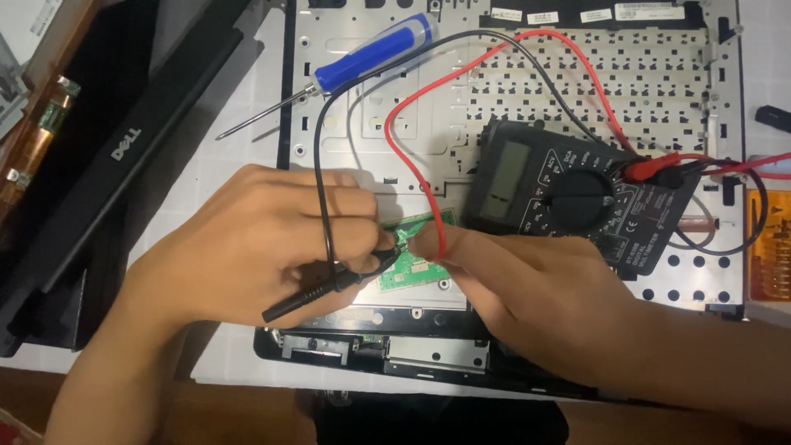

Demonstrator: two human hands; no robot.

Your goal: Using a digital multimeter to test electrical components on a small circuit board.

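Note:
My left hand (255, 247) grips the black multimeter probe (329, 284), its tip on a small green circuit board (412, 265). My right hand (515, 276) pinches the red probe lead (412, 107) against the same board; the red probe's tip is hidden under my fingers. The board lies in the opened metal laptop chassis (577, 74). A black digital multimeter (568, 198) rests on the chassis just right of the board, with red and black leads looping up from its jacks.
A blue-handled screwdriver (375, 53) lies across the chassis at upper left. A black laptop bezel part (107, 156) lies at left. An orange flex part (770, 243) sits at the right edge. The chassis rests on white paper (239, 91).

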